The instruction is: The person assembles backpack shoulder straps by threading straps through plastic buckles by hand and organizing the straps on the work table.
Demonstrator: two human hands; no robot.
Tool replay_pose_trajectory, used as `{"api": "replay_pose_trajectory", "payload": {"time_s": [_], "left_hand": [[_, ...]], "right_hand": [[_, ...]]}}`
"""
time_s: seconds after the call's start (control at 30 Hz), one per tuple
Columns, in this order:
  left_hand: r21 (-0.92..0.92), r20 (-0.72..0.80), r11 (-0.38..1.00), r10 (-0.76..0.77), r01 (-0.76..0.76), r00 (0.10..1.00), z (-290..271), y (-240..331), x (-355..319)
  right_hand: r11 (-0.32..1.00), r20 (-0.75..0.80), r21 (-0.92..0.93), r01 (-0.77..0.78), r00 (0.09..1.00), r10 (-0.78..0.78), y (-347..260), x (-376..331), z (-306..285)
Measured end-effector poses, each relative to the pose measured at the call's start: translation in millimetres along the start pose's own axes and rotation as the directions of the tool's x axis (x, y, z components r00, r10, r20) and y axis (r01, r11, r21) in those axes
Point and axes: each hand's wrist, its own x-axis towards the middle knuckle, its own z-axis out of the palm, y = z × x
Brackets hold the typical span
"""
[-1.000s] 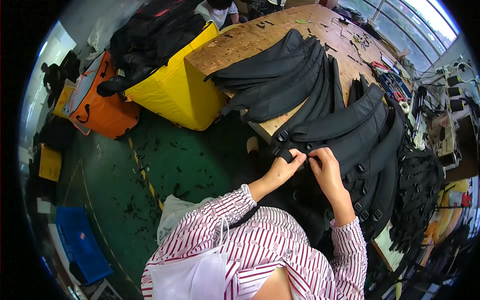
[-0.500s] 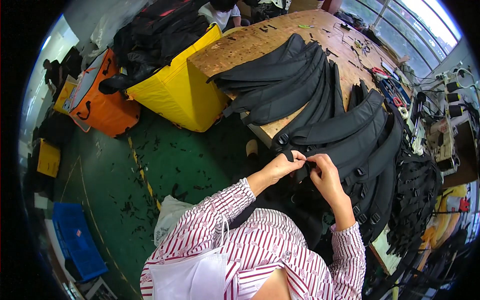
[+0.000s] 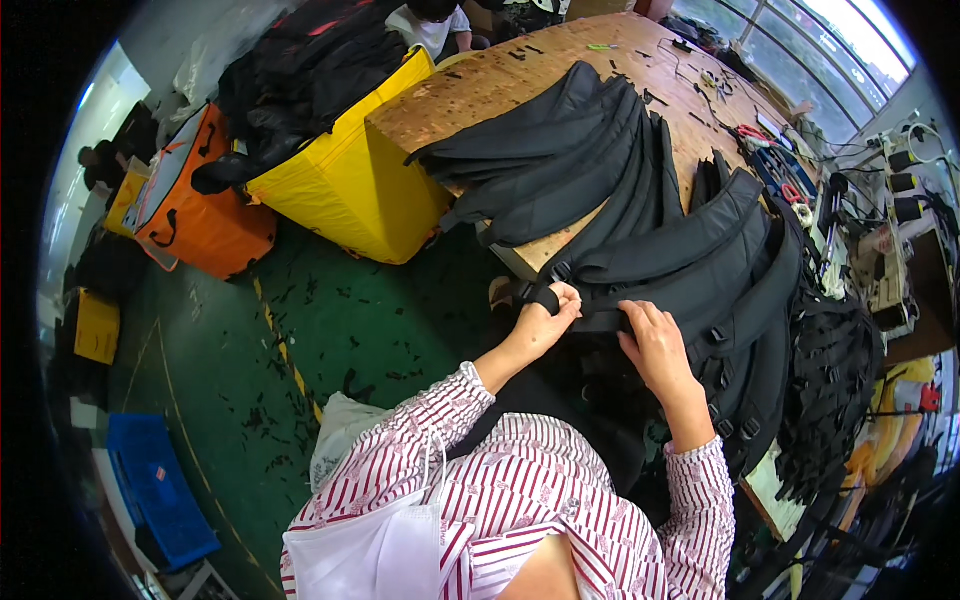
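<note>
Black padded shoulder straps (image 3: 690,255) lie in an overlapping pile, hanging over the near edge of the wooden table (image 3: 470,88). Several have black plastic buckles (image 3: 749,430) at their lower ends. In front of the pile, a short length of black webbing (image 3: 600,322) runs between my hands. My left hand (image 3: 545,322) is closed on the webbing, with a loop of it around the fingers. My right hand (image 3: 655,345) pinches the other end between thumb and fingers. Whatever is directly beneath the fingertips is hidden.
A yellow bin (image 3: 360,180) heaped with black fabric and an orange bin (image 3: 215,205) stand left of the table. Scissors (image 3: 790,192) and other tools lie along its right side. Black scraps litter the green floor (image 3: 340,310). Another person (image 3: 430,28) is beyond the table.
My hands have moved apart from a fingertip-to-fingertip position, the left one going left. The webbing now shows stretched between them.
</note>
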Motion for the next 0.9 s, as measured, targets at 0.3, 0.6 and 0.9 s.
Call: {"api": "replay_pose_trajectory", "payload": {"time_s": [0.3, 0.6, 0.9], "left_hand": [[0.62, -0.033, 0.67, 0.543, -0.409, 0.839, -16.4, 37.4, -8.8], [0.688, 0.127, 0.502, 0.628, -0.524, 0.768, -13.9, 32.3, -12.7], [0.225, 0.219, 0.931, 0.241, -0.289, 0.946, -15.0, 29.7, -29.9]], "right_hand": [[0.996, -0.075, 0.081, -0.035, 0.996, 0.041, -16.8, 4.5, -17.9], [0.972, -0.184, 0.226, 0.067, 0.983, -0.025, -64.7, 41.7, -4.5], [0.947, -0.203, 0.308, 0.09, 0.979, -0.027, -69.8, 44.3, 8.8]]}}
